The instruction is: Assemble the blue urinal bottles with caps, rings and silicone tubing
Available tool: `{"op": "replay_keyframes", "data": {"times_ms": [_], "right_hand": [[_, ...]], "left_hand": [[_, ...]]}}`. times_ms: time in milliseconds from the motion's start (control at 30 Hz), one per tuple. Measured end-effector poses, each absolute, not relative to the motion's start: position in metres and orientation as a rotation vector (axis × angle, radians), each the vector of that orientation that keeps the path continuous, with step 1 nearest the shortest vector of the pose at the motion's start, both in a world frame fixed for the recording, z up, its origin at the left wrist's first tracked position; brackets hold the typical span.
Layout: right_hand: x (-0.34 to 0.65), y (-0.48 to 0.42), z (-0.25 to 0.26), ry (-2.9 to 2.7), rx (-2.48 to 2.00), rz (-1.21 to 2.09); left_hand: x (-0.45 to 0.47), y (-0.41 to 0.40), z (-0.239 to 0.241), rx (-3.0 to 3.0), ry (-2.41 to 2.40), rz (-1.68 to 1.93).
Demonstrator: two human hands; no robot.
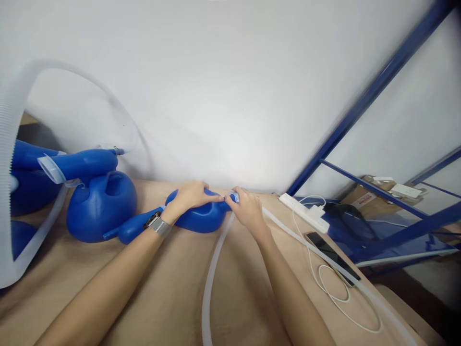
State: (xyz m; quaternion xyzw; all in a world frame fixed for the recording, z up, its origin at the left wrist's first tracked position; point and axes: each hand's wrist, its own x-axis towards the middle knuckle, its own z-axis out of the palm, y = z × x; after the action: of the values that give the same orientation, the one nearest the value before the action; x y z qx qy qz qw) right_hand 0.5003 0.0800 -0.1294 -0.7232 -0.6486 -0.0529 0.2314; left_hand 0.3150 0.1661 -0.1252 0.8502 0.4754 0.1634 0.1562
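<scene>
A blue plastic container (200, 218) lies on its side on the tan table (169, 293), near the white wall. My left hand (190, 194) rests over the top of it, fingers curled down around its body. My right hand (245, 206) pinches the container's small pale spout (234, 196), fingers closed on it. A translucent white tube (212, 274) runs from under my right hand toward the table's front edge. On my left wrist sits a watch with a metal band (158, 224).
More blue containers (101, 204) with wide corrugated white hoses (9, 158) crowd the left. At the right lie a white power strip (304, 213), a phone (331, 251) with a white cable (334, 293), and a blue metal shelf frame (378, 81) holding cardboard boxes.
</scene>
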Motion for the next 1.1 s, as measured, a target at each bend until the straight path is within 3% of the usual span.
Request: {"op": "replay_keyframes", "data": {"times_ms": [633, 900, 1100], "right_hand": [[0.489, 0.092, -0.124, -1.575, -2.069, -0.051], [0.545, 0.07, -0.106, -1.967, -1.682, 0.338], [0.578, 0.056, -0.097, -2.011, -1.645, 0.389]], "left_hand": [[0.319, 0.162, -0.121, 2.307, 1.482, 0.466], [0.318, 0.161, -0.121, 2.3, 1.472, 0.476], [0.315, 0.166, -0.124, 2.325, 1.417, 0.462]]}}
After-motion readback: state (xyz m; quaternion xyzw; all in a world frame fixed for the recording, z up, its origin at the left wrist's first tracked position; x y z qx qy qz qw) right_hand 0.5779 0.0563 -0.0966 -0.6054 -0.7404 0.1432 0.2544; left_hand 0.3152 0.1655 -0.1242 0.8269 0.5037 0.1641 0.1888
